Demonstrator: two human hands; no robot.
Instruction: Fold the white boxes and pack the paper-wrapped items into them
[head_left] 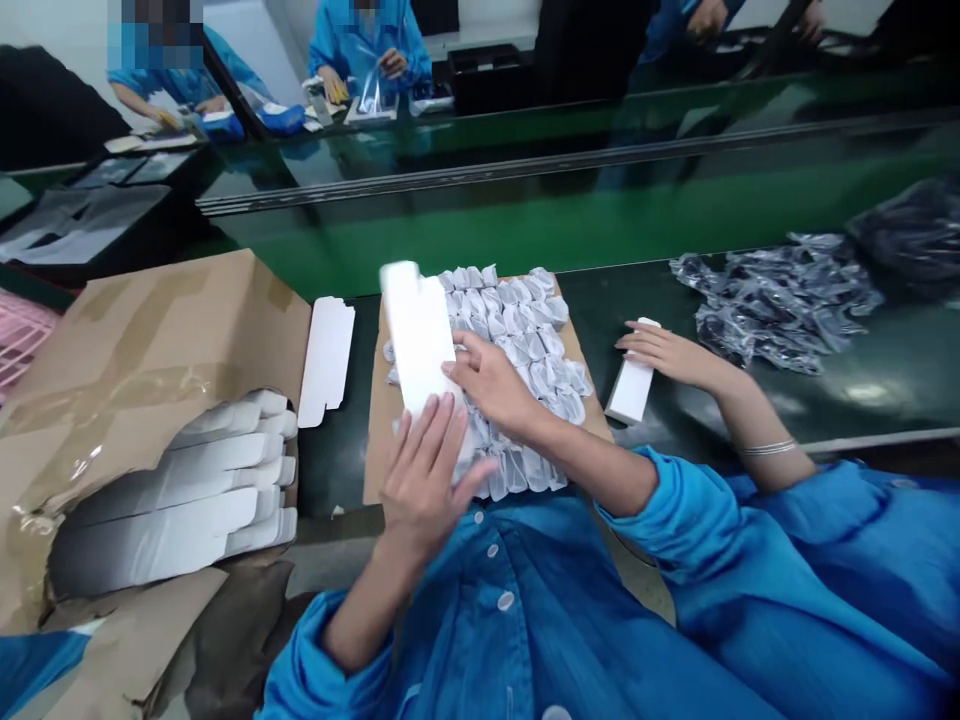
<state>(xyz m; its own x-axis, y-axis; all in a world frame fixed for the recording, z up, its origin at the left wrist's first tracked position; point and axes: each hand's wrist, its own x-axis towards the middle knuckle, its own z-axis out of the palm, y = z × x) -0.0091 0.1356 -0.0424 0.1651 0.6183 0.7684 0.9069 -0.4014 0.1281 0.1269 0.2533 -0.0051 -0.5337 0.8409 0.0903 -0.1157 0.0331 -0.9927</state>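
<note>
A white flat carton (421, 345) is held up over the middle of the bench, blurred at its top end. My right hand (495, 385) pinches its right edge between thumb and fingers. My left hand (424, 475) lies against its lower part, fingers stretched out and thumb apart. Beneath the carton, rows of small items in translucent wrapping (517, 350) cover a cardboard sheet (379, 440). My hands partly hide these wrapped items.
An opened cardboard box (247, 320) at left holds several flat white cartons (217, 500). Another flat carton (326, 360) lies beside it. At right, a co-worker's hand (667, 352) rests on a white box (632, 388). Dark plastic bags (780, 295) lie beyond. Other people work behind the green partition (487, 225).
</note>
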